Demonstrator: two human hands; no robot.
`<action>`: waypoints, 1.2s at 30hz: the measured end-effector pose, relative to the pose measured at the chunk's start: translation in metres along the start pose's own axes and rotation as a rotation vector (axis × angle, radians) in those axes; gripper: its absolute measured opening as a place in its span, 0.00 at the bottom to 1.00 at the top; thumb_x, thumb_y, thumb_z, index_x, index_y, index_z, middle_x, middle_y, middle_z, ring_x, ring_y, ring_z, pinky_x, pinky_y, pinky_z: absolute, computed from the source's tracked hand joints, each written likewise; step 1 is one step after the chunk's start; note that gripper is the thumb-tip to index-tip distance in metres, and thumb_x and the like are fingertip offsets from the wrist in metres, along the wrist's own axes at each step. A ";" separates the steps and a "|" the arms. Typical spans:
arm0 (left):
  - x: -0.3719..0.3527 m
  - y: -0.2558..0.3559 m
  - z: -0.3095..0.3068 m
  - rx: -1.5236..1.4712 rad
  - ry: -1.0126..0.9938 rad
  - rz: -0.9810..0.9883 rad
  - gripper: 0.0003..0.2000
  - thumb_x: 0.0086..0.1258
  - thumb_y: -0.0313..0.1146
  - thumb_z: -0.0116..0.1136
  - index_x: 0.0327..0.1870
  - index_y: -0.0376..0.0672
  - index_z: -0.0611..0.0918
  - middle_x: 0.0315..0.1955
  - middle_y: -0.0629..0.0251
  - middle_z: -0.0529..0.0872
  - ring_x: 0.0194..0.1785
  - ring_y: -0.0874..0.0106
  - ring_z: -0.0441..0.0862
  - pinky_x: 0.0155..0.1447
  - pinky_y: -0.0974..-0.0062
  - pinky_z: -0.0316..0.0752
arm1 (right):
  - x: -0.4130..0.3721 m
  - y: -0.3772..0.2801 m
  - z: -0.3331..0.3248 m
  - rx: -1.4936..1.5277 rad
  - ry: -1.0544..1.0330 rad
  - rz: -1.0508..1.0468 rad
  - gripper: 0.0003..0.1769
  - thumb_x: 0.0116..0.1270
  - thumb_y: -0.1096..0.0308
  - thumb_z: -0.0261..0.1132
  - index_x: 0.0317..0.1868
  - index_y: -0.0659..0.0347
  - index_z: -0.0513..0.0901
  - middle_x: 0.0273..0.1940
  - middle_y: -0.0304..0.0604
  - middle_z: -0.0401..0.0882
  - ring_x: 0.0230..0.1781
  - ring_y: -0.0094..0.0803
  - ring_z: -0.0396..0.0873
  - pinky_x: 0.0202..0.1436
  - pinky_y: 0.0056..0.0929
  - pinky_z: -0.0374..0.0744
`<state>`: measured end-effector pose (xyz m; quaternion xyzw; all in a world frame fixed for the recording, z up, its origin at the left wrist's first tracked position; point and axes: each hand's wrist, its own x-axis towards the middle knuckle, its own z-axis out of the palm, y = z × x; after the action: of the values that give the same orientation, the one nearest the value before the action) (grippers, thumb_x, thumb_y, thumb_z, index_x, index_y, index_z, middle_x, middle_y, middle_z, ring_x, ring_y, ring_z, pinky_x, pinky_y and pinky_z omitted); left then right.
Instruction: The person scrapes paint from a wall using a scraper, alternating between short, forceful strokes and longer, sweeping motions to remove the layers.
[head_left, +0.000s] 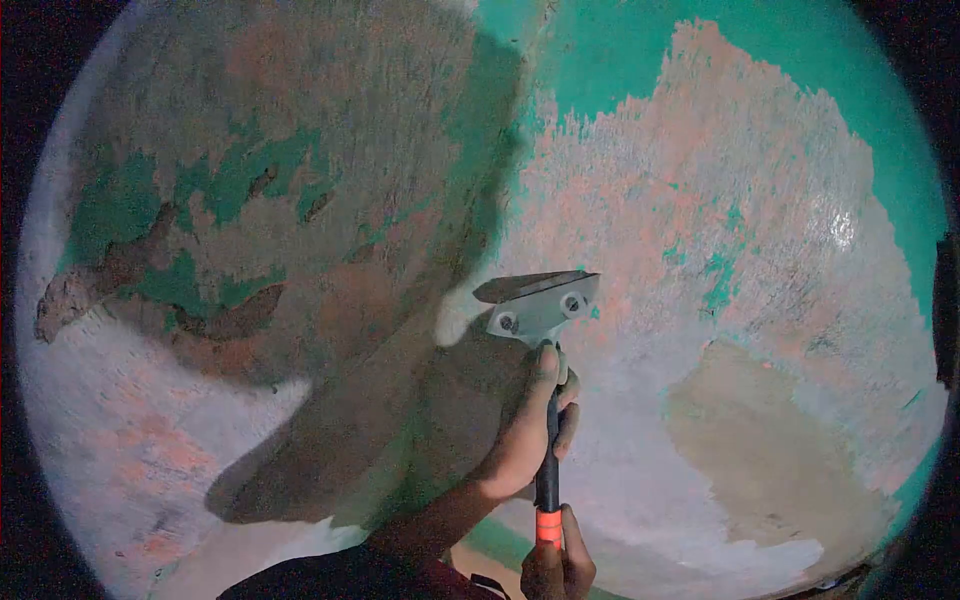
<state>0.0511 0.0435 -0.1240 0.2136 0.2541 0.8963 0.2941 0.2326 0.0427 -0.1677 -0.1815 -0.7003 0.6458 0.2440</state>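
A long-handled scraper (548,440) stands upright in front of the wall, its wide metal head with two screws at the top. Its blade edge lies at the wall's stripped, patchy surface. My left hand (540,400) is closed around the upper part of the black handle, just below the head. Lower down, my right hand (558,570) grips the handle by its orange end, partly cut off by the bottom of the view.
Green paint (615,60) covers the wall's upper part and right edge. Around the scraper, the wall (640,220) shows pinkish-grey scraped plaster with green flecks. A bare brownish patch (760,440) lies lower right. My large shadow darkens the left side.
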 end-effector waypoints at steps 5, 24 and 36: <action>-0.002 0.002 0.007 0.013 0.049 -0.010 0.18 0.70 0.57 0.42 0.32 0.52 0.63 0.20 0.77 0.64 0.09 0.81 0.57 0.10 0.82 0.53 | -0.002 0.000 -0.007 -0.057 -0.005 -0.046 0.29 0.72 0.60 0.51 0.68 0.67 0.59 0.19 0.28 0.62 0.16 0.15 0.59 0.19 0.18 0.58; 0.002 -0.004 0.000 -0.010 0.022 0.006 0.18 0.70 0.57 0.42 0.32 0.52 0.64 0.19 0.77 0.64 0.09 0.82 0.58 0.11 0.82 0.54 | 0.005 0.009 -0.008 -0.138 0.029 -0.065 0.26 0.72 0.62 0.52 0.66 0.66 0.63 0.18 0.27 0.63 0.16 0.14 0.59 0.20 0.17 0.57; 0.001 -0.012 -0.022 -0.189 0.015 0.031 0.18 0.70 0.57 0.42 0.32 0.52 0.63 0.19 0.77 0.64 0.08 0.81 0.58 0.10 0.83 0.53 | 0.014 -0.023 0.008 -0.363 0.057 -0.039 0.23 0.73 0.59 0.51 0.60 0.66 0.71 0.19 0.27 0.61 0.18 0.15 0.58 0.20 0.19 0.57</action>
<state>0.0437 0.0458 -0.1476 0.1822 0.1673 0.9223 0.2969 0.2184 0.0419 -0.1442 -0.2273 -0.8016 0.4984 0.2394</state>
